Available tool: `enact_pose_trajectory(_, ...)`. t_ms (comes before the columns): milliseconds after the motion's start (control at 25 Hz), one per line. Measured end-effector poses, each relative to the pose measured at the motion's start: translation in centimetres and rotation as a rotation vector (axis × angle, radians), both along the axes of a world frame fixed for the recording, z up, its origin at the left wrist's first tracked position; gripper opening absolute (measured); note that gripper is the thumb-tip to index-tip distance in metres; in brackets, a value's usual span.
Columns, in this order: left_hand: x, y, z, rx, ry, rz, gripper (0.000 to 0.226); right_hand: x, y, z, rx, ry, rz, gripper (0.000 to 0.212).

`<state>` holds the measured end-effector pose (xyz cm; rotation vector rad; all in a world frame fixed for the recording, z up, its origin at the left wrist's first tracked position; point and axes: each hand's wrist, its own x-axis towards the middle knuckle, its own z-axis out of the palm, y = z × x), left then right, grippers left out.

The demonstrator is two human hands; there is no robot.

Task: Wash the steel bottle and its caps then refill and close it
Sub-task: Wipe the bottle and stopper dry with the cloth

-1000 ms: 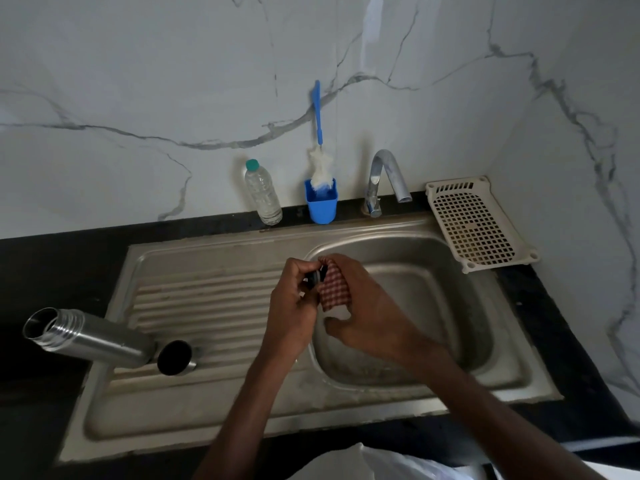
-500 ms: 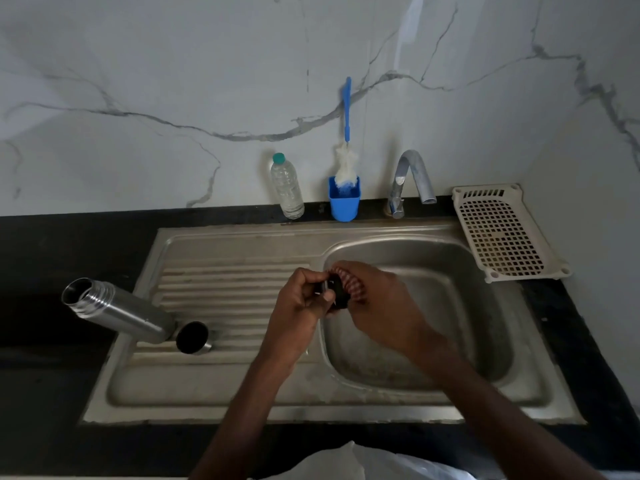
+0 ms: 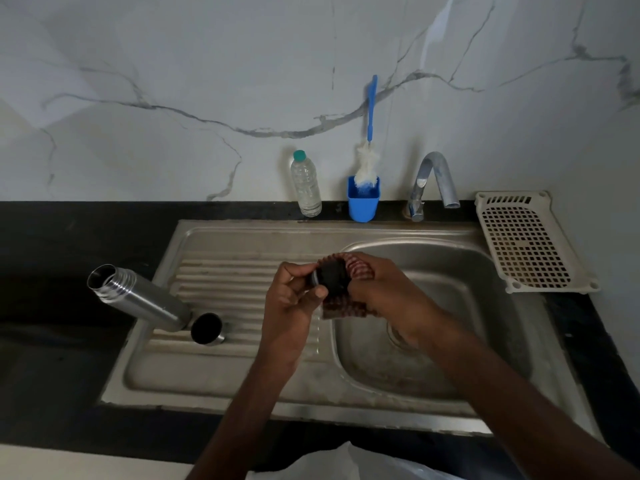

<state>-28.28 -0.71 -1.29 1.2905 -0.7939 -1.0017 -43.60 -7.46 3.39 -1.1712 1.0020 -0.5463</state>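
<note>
Going left to right: your steel bottle (image 3: 138, 297) is lying on its side, straddling the edge where the dark bench (image 3: 52, 341) meets the sink's drainboard (image 3: 235, 282), open threaded mouth pointing out toward about 10 o'clock and its base toward 4. Touching or just beside that base sits the outer cap (image 3: 207, 329), the cup-style one, tipped so its dark inside faces you. From your left hand (image 3: 294, 299) both of those lie off at roughly 9 o'clock, so that's the hand that's nearer when it's their turn; the right would have to cross over. For now your left grip is pinched on the small black inner cap (image 3: 330, 278), thumb underneath and fingers on top, cap axis running roughly 9-to-3. Your right hand (image 3: 388, 296) has its grip wrapped around the reddish scrub pad (image 3: 346, 303), which is folded around the cap from the 3 o'clock side, all of it held over the left rim of the sink basin (image 3: 467, 306). My read is you're mid-scrub on that stopper, bottle and cup not yet washed. The tap (image 3: 434, 181) is at about 1 o'clock from your hands, no water visibly running, so rinsing means shifting the cap up and right.
</note>
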Motion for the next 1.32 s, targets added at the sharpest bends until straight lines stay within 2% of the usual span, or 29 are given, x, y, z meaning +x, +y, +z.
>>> enact_pose_trajectory(40,0.1,-0.3,0.0,-0.016,-0.014,0.030,0.030,0.2,0.4,-0.4,0.110,-0.116,-0.033,0.051)
enact_pose_trajectory(120,0.2,-0.9,-0.5,-0.009,-0.212,0.102,0.031,1.3,2.2,-1.0,0.098,-0.169,-0.116,0.053)
enact_pose_trajectory(160,0.2,-1.0,-0.7,0.015,-0.322,0.136,0.032,1.7,3.2,-1.7,-0.051,-0.097,-0.159,0.057)
enact_pose_trajectory(200,0.3,-1.0,-0.9,0.046,-0.353,0.154,0.030,2.1,4.1,-2.4,-0.292,0.030,-0.170,0.063)
enact_pose_trajectory(280,0.5,-0.8,-1.1,0.065,-0.137,0.080,0.020,2.3,4.4,-3.9,-0.735,0.316,-0.101,0.078)
enact_pose_trajectory(400,0.7,-0.2,-0.9,0.108,0.367,-0.049,0.011,1.6,2.6,-4.3,-0.865,0.404,-0.028,0.080)
enact_pose_trajectory(480,1.0,-0.4,-0.7,0.202,0.692,-0.045,0.017,1.2,2.8,-4.2,-1.013,0.481,0.079,0.083)
enact_pose_trajectory(560,1.2,-0.6,-0.4,0.306,0.876,-0.053,0.023,0.3,3.5,-4.1,-1.128,0.526,0.143,0.081)
enact_pose_trajectory(640,1.1,-0.6,-0.1,0.375,0.979,-0.091,0.033,-0.5,3.9,-3.8,-1.114,0.487,0.111,0.073)
enact_pose_trajectory(720,0.9,-0.8,0.2,0.390,1.071,-0.112,0.031,-0.8,3.6,-4.1,-1.032,0.469,0.010,0.065)
enact_pose_trajectory(800,1.1,-1.3,0.3,0.356,1.084,-0.135,0.034,-1.2,3.3,-5.5,-0.745,0.415,-0.124,0.056)
enact_pose_trajectory(880,1.3,-1.6,0.7,0.326,1.055,-0.157,0.041,-1.5,2.9,-6.3,-0.368,0.255,-0.282,0.042)
enact_pose_trajectory(960,1.3,-1.6,0.9,0.292,1.045,-0.182,0.043,-2.4,2.6,-5.3,-0.240,0.200,-0.426,0.035)
enact_pose_trajectory(1040,1.5,-1.5,0.6,0.246,1.022,-0.249,0.055,-2.2,3.0,-3.1,-0.392,0.190,-0.426,0.043)
enact_pose_trajectory(1120,1.5,-1.4,0.4,0.217,1.004,-0.347,0.070,-1.1,3.6,-0.8,-0.660,0.206,-0.296,0.054)
enact_pose_trajectory(1160,1.4,-1.5,0.5,0.201,1.002,-0.374,0.069,-0.4,3.8,-0.4,-0.773,0.223,-0.215,0.060)
enact_pose_trajectory(1200,1.2,-1.6,0.4,0.192,1.003,-0.371,0.062,0.0,3.8,-0.6,-0.830,0.251,-0.154,0.064)
enact_pose_trajectory(1320,1.3,-1.4,0.9,0.261,0.993,-0.333,0.027,0.1,3.1,-1.2,-0.827,0.325,-0.100,0.073)
